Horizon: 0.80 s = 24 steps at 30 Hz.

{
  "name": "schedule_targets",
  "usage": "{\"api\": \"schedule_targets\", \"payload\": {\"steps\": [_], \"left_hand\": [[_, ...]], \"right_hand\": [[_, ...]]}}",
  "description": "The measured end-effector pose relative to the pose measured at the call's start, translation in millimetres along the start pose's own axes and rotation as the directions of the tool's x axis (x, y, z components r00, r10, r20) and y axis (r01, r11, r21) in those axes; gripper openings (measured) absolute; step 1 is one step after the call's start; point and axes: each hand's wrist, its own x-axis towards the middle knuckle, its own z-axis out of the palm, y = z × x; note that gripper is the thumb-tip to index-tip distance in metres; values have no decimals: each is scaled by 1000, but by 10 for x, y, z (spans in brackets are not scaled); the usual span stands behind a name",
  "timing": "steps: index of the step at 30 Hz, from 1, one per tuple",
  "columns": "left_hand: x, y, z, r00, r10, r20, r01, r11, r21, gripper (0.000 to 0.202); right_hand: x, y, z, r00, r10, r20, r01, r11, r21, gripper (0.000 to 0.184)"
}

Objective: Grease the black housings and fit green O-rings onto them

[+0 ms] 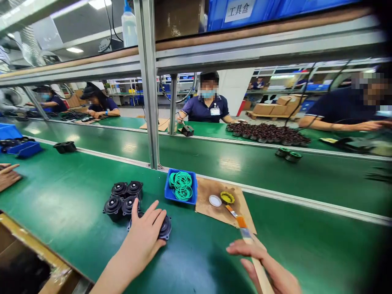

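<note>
My left hand spans the tops of two black round housings at the front of a small group, thumb and fingers curled over them. Several more black housings stand close together just beyond my fingers. In my right hand is a flat paintbrush with a pale wooden handle and orange bristles, pointing away from me. A second, smaller brush lies on a stained cardboard sheet, its handle partly hidden behind the held brush. On the sheet are a yellow-lined small dish and a white lid.
A blue bin of green rings stands beside the cardboard. A metal post rises behind it. At left are black parts, a blue tray and another person's hand. Co-workers sit across the green belt.
</note>
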Motion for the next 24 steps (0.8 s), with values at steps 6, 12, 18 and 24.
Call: {"api": "schedule_targets", "payload": {"steps": [6,12,18,24], "left_hand": [[-12,314,312,987,85,-137,-100,989,-105,78],[-323,437,790,954,-43,-295,-87,906,-414,71],[-483,566,939,921,-288,-263,24,714,-700,65],[-530,632,889,877,-382,-292,67,699,-712,60]], "right_hand": [[338,-114,31,983,183,-30,-177,973,146,22],[1012,222,393,949,-48,311,116,973,-202,23],[1541,537,958,885,41,464,160,909,-385,14],[1622,580,1045,805,158,572,171,861,-479,18]]}}
